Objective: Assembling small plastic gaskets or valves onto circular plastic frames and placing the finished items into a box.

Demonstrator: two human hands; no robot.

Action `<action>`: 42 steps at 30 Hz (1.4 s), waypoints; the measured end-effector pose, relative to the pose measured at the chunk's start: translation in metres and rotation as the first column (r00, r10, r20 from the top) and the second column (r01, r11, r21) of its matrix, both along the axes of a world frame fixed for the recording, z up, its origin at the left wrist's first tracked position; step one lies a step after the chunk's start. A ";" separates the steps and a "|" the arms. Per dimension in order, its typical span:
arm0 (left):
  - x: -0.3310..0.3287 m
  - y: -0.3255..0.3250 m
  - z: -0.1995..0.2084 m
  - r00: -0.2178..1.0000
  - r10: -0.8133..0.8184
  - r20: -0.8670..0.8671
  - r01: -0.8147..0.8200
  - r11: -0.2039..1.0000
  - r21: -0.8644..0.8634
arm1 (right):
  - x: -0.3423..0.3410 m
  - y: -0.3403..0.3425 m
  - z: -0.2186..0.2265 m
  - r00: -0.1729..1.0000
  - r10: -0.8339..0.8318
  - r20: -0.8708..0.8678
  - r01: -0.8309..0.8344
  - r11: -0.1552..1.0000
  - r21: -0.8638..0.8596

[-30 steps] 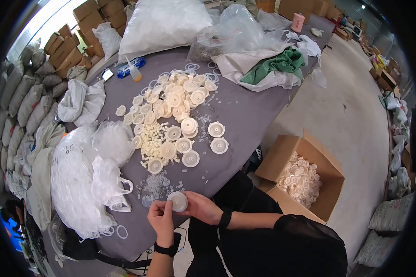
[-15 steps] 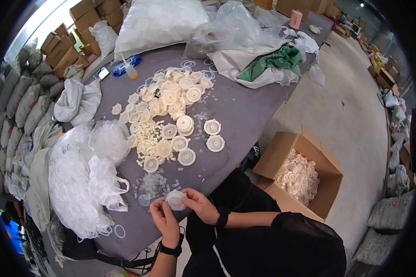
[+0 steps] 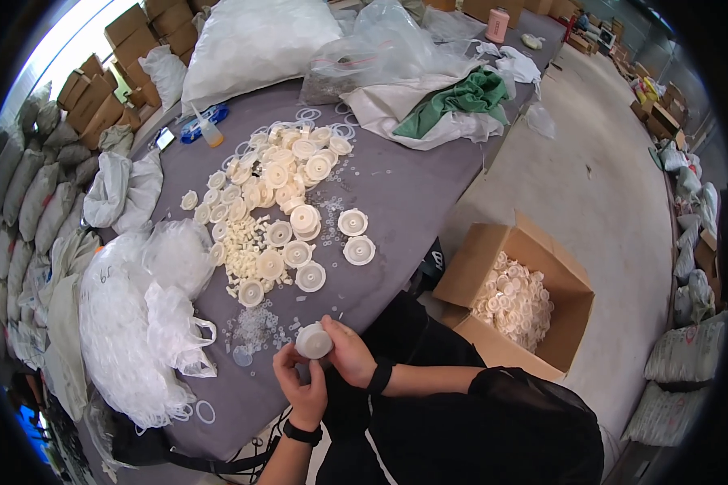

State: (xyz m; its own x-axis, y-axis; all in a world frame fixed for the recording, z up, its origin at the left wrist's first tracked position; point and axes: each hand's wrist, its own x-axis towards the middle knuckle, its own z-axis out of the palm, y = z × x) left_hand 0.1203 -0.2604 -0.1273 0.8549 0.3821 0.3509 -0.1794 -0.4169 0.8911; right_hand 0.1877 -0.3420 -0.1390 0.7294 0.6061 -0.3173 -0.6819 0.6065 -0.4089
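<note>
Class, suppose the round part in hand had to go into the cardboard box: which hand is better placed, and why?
Probably the right hand: it holds the white round part at its edge and is on the side nearer the open cardboard box. The left hand is farther from the box.

Head cam: left of a side-by-side fisheye pair. Looks steeply down from above the near edge of the table (image 3: pixel 412 190), facing along it. Left hand (image 3: pixel 302 386) and right hand (image 3: pixel 351 354) close, below centre. Wide coverage: sacks (image 3: pixel 32 198) left, floor (image 3: pixel 554 174) right. Straight edges bow, corners black.
</note>
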 end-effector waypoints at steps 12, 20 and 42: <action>0.017 -0.016 0.003 0.963 -0.242 -0.114 0.044 0.564 -0.825 | 0.025 -0.020 -0.002 0.986 -0.001 0.169 0.030 0.985 -0.171; 0.050 0.010 0.023 0.908 -0.316 -0.276 0.243 0.932 -0.268 | 0.048 -0.064 -0.034 0.972 -0.139 -0.187 0.145 0.989 0.015; 0.065 0.103 0.029 0.973 0.218 0.074 -0.213 0.734 0.645 | 0.056 -0.268 -0.138 0.679 -0.734 0.027 0.705 0.641 -0.303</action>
State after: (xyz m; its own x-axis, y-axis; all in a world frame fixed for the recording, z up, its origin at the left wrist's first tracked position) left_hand 0.1855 -0.1573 -0.0979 0.7808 0.2411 0.5764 -0.0088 -0.9182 0.3960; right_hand 0.2433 -0.6097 -0.2768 0.8574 -0.2180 -0.4662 -0.1191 0.7972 -0.5919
